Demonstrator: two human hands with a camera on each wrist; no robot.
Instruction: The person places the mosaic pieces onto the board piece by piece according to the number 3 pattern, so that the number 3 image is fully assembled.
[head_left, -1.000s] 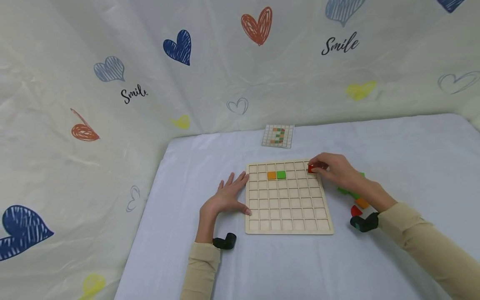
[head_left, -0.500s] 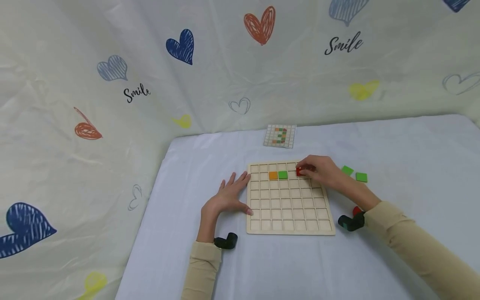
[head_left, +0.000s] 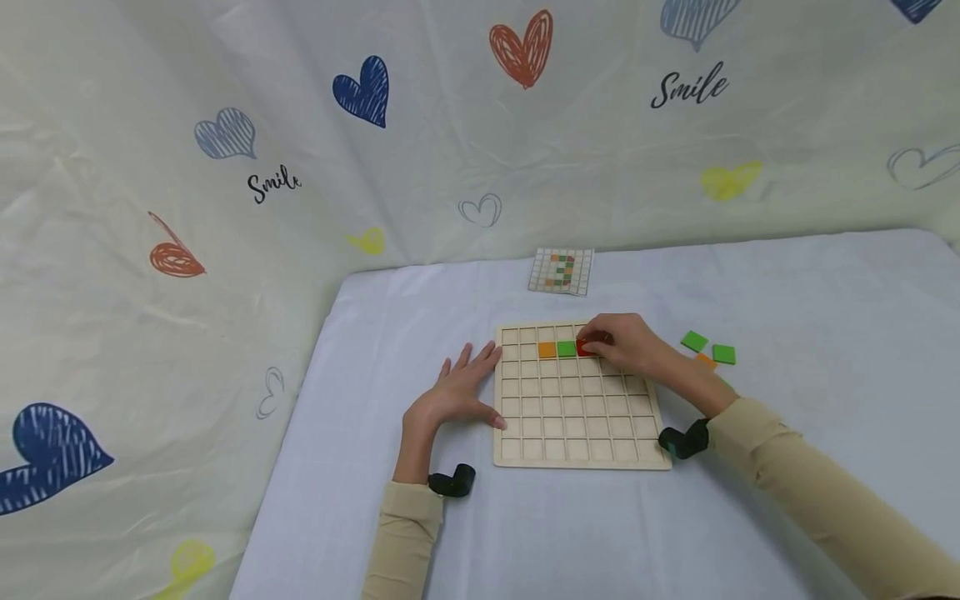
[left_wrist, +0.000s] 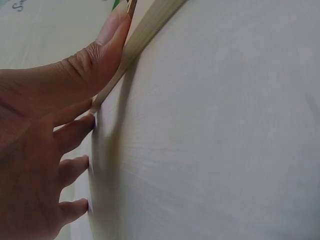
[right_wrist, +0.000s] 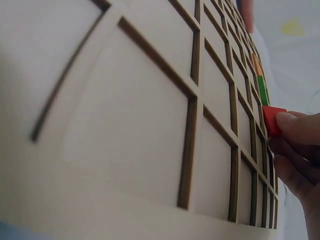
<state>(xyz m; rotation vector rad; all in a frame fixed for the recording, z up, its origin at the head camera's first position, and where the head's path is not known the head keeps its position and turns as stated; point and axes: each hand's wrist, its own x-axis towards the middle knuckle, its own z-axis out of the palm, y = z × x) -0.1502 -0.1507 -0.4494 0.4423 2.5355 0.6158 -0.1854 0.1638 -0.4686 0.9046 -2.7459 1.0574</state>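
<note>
My right hand (head_left: 626, 343) pinches a red tile (head_left: 582, 347) in its grip at the gridded board (head_left: 581, 427), just right of a green tile (head_left: 566, 349) beside an orange tile (head_left: 547, 350), while my left hand (head_left: 450, 398), fingers spread, touches the board's left edge.

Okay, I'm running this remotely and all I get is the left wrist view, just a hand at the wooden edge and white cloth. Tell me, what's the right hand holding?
Observer: The right hand pinches a red piece over the gridded board.
Operator: Are any tiles lying off the board?
Observer: Yes, loose tiles, green and orange, lie on the white tablecloth to the right of it.
Operator: And what's past the board's far edge?
Observer: A small card printed with a grid and a coloured pattern.
</note>
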